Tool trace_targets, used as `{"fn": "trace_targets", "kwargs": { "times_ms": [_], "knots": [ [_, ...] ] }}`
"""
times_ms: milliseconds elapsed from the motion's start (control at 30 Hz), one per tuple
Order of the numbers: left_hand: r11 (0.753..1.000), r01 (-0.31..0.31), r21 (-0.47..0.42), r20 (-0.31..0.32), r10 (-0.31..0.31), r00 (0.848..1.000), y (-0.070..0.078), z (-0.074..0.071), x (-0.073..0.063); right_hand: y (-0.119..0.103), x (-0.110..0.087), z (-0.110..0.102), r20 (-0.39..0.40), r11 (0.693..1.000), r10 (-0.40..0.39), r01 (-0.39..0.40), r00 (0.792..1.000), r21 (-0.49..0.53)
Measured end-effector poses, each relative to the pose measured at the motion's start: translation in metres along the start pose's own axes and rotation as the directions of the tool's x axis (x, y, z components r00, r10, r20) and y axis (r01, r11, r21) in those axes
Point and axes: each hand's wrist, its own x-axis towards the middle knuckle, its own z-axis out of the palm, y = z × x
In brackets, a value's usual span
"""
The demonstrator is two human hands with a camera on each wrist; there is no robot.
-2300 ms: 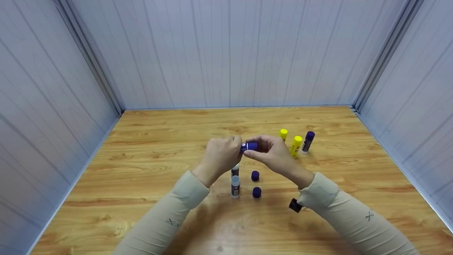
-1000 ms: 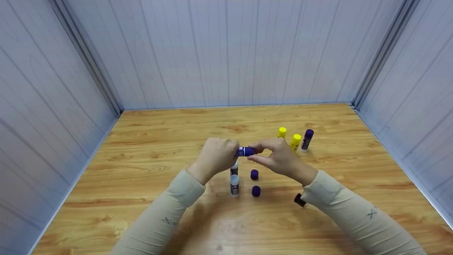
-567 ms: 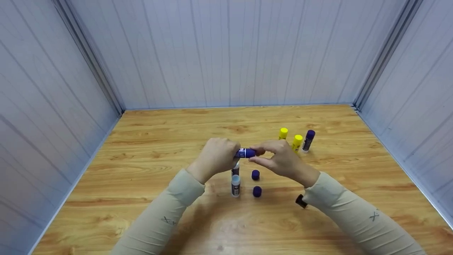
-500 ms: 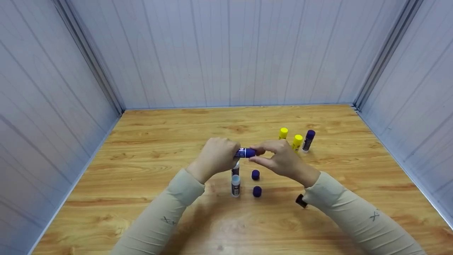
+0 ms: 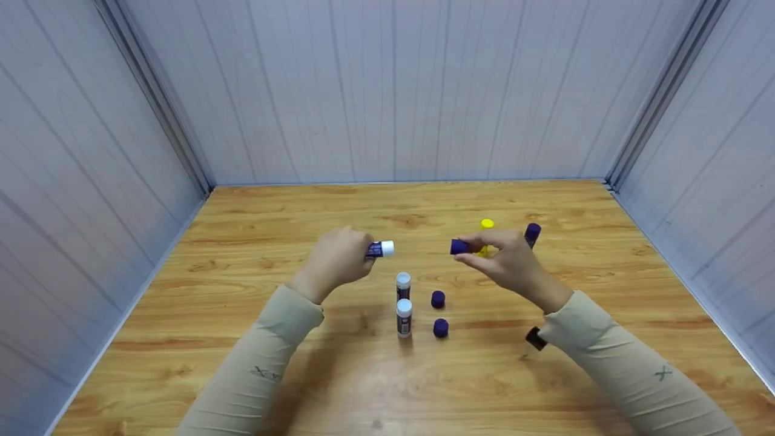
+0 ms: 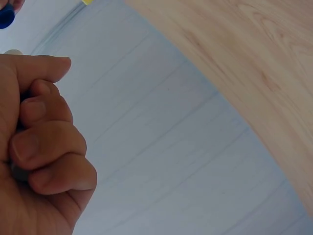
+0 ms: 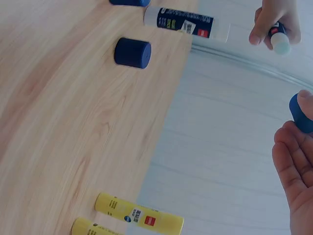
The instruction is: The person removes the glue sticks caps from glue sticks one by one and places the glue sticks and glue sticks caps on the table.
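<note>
The left hand (image 5: 339, 263) has its fingers curled round a glue stick (image 5: 380, 249), whose white end points toward the desk's right edge. The right hand (image 5: 514, 266) pinches a dark blue cap (image 5: 458, 247) between thumb and fingers. Stick and cap are held above the middle of the desk (image 5: 272, 230), well apart.

Nearer the front edge, a far bare stick (image 5: 403, 286) and a near bare stick (image 5: 404, 321) stand upright, one behind the other. To their right sit a far loose cap (image 5: 438, 300) and a near loose cap (image 5: 441, 328). Toward the back right corner are a capped blue stick (image 5: 533, 233) and two yellow sticks (image 7: 139, 213), partly hidden by the right hand in the head view.

The step in hand looks like uncapping this third stick, with the cap already off. Judging by the paired rows, the next move calls for standing the stick in line and setting its cap alongside.
</note>
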Motion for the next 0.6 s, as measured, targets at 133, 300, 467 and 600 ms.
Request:
{"fn": "trace_targets", "kwargs": {
  "times_ms": [133, 300, 467, 600],
  "knots": [
    [0.999, -0.028, -0.031, -0.024, 0.027, 0.999, -0.005, 0.001, -0.001, -0.002, 0.005, -0.001, 0.07, 0.999, 0.048, -0.046, 0.996, -0.025],
    [0.999, -0.03, -0.02, -0.027, 0.03, 0.999, -0.004, 0.004, 0.0, -0.005, 0.01, 0.002, 0.103, 0.995, 0.083, -0.078, 0.991, -0.057],
    [0.998, 0.012, -0.056, -0.009, -0.012, 1.0, -0.003, 0.006, 0.0, -0.001, 0.012, 0.005, 0.127, 0.991, 0.098, -0.085, 0.987, -0.101],
    [0.99, 0.039, -0.132, 0.0, -0.04, 0.999, -0.001, 0.006, 0.001, 0.001, 0.015, 0.008, 0.168, 0.987, 0.097, -0.073, 0.981, -0.141]
  ]
}}
